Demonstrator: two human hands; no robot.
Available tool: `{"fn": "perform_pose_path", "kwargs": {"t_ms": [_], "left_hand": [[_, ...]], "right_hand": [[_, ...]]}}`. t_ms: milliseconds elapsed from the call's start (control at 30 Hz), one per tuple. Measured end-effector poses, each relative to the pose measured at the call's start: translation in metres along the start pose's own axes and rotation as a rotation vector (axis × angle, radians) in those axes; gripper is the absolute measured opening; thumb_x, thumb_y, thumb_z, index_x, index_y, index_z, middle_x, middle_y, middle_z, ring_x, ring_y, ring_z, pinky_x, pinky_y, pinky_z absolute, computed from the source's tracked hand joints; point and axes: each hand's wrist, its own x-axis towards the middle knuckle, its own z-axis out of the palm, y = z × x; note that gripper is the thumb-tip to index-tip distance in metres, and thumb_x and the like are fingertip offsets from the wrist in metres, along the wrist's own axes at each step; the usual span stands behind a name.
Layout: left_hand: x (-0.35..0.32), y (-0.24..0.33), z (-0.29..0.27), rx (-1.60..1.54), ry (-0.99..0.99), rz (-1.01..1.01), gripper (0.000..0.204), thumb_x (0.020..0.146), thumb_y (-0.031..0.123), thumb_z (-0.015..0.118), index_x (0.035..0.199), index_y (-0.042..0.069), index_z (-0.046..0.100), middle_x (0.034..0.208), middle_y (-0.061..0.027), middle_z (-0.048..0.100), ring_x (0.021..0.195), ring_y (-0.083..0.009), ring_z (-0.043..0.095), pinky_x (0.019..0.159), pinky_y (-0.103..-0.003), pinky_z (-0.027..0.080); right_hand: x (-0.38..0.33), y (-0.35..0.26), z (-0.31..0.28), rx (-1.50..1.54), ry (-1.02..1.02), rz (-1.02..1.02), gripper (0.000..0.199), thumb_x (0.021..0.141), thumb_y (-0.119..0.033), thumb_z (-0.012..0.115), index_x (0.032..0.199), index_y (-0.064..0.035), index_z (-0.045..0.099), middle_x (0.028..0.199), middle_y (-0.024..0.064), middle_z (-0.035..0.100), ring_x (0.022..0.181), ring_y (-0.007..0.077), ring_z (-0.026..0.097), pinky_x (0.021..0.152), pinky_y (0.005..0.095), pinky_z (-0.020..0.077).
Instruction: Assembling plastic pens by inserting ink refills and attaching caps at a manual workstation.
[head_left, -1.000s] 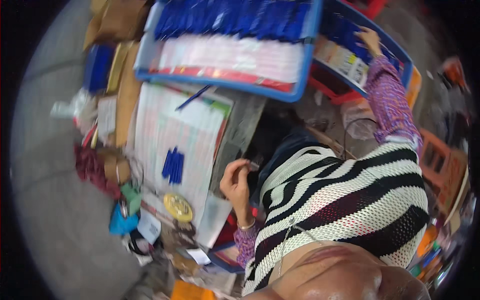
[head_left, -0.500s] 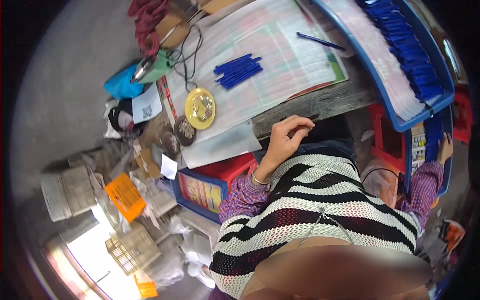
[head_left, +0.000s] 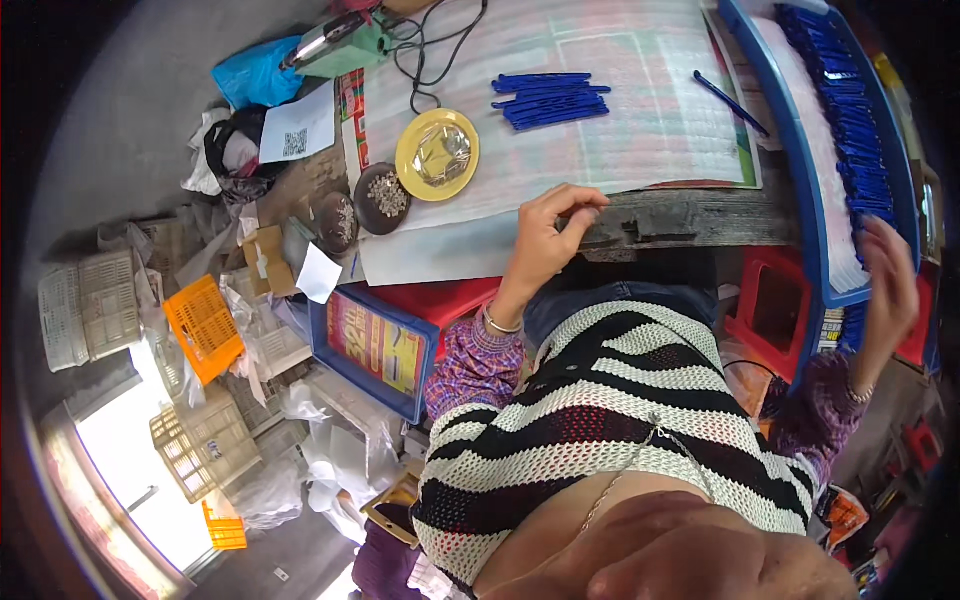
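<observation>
My left hand (head_left: 555, 235) hovers at the near table edge, its fingers curled and thumb drawn toward the index finger. Anything small in its fingertips is too hidden to make out. On the white-covered table beyond it lies a row of slim blue sticks, perhaps pens (head_left: 550, 102); one single blue stick (head_left: 732, 103) rests apart to the right. At the right, my right hand (head_left: 890, 280) is over the near rim of a blue tray (head_left: 850, 297), its fingertips by a long row of blue sticks (head_left: 860, 140). Blur and angle hide whether it grips any.
Left on the table sit a yellow dish (head_left: 408, 160) with thin shiny pieces, two dark round holders (head_left: 383, 222) bearing small clear bits, and a green device (head_left: 345, 58) with a black cord. A red stool (head_left: 768, 310) stands under the tray; another blue tray (head_left: 418, 405) sits lower left.
My right hand has come up from the lower blue tray to the upper one. My left hand keeps its curled pose. The whole view has shifted and turned.
</observation>
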Motion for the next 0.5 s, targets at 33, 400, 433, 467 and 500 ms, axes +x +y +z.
{"fn": "perform_pose_path", "kwargs": {"t_ms": [33, 400, 433, 467, 500], "left_hand": [[-0.001, -0.003, -0.002, 0.031, -0.013, 0.005, 0.014, 0.080, -0.001, 0.057, 0.091, 0.000, 0.065, 0.083, -0.0049, 0.065, 0.073, -0.0109, 0.061, 0.066, -0.022, 0.048], [-0.029, -0.019, -0.071, 0.133, 0.267, 0.027, 0.014, 0.080, 0.000, 0.059, 0.093, -0.001, 0.065, 0.084, -0.0047, 0.066, 0.074, -0.0094, 0.060, 0.069, -0.022, 0.047], [-0.030, -0.020, -0.076, 0.117, 0.290, 0.011, 0.015, 0.081, 0.000, 0.059, 0.094, -0.001, 0.065, 0.084, -0.0045, 0.066, 0.074, -0.0088, 0.060, 0.069, -0.021, 0.047], [-0.032, -0.022, -0.080, 0.101, 0.317, -0.008, 0.015, 0.081, 0.000, 0.059, 0.095, -0.001, 0.064, 0.084, -0.0043, 0.065, 0.074, -0.0083, 0.059, 0.068, -0.021, 0.047], [-0.033, -0.023, -0.083, 0.104, 0.317, -0.010, 0.015, 0.082, 0.000, 0.059, 0.096, -0.001, 0.064, 0.083, -0.0039, 0.065, 0.075, -0.0076, 0.059, 0.068, -0.020, 0.047]], "right_hand": [[0.009, -0.010, 0.025, -0.023, -0.139, -0.112, 0.027, 0.084, 0.003, 0.056, 0.111, 0.0019, 0.060, 0.111, 0.0113, 0.062, 0.096, 0.0186, 0.060, 0.084, 0.0267, 0.0456], [0.068, -0.043, 0.282, -0.253, -0.454, -0.572, 0.054, 0.073, -0.005, 0.065, 0.125, -0.0042, 0.050, 0.124, 0.0124, 0.053, 0.113, 0.0309, 0.049, 0.092, 0.0371, 0.0433], [0.074, -0.038, 0.295, -0.310, -0.359, -0.616, 0.055, 0.072, -0.007, 0.065, 0.124, -0.0040, 0.050, 0.123, 0.0123, 0.053, 0.113, 0.0304, 0.049, 0.091, 0.0370, 0.0434], [0.079, -0.034, 0.305, -0.314, -0.368, -0.625, 0.055, 0.072, -0.007, 0.065, 0.124, -0.0040, 0.050, 0.123, 0.0123, 0.053, 0.113, 0.0304, 0.049, 0.091, 0.0370, 0.0434], [0.083, -0.030, 0.314, -0.307, -0.332, -0.613, 0.051, 0.072, -0.007, 0.065, 0.122, -0.0044, 0.052, 0.118, 0.0116, 0.054, 0.109, 0.0301, 0.050, 0.090, 0.0370, 0.0443]]}}
